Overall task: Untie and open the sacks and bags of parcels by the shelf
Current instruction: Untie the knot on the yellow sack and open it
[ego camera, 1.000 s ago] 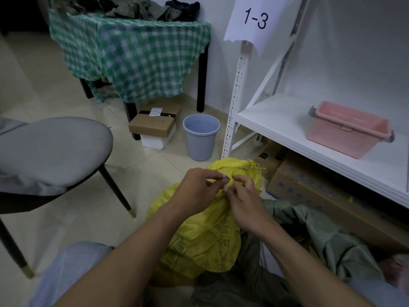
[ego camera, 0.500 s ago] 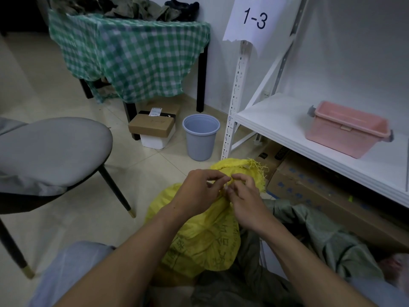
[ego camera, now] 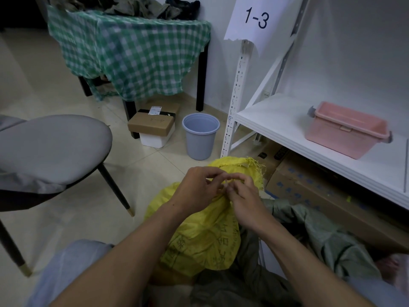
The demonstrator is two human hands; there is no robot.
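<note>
two hands, left hand and right hand, pinch the gathered neck of a yellow sack, green sack just right of them.

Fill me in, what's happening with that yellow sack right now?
A person's left hand and right hand both pinch the gathered neck of the yellow sack, apparently working at its tie. The neck is bunched shut, not yet open. A grey-green sack lies beside it, by the white shelf.
</note>
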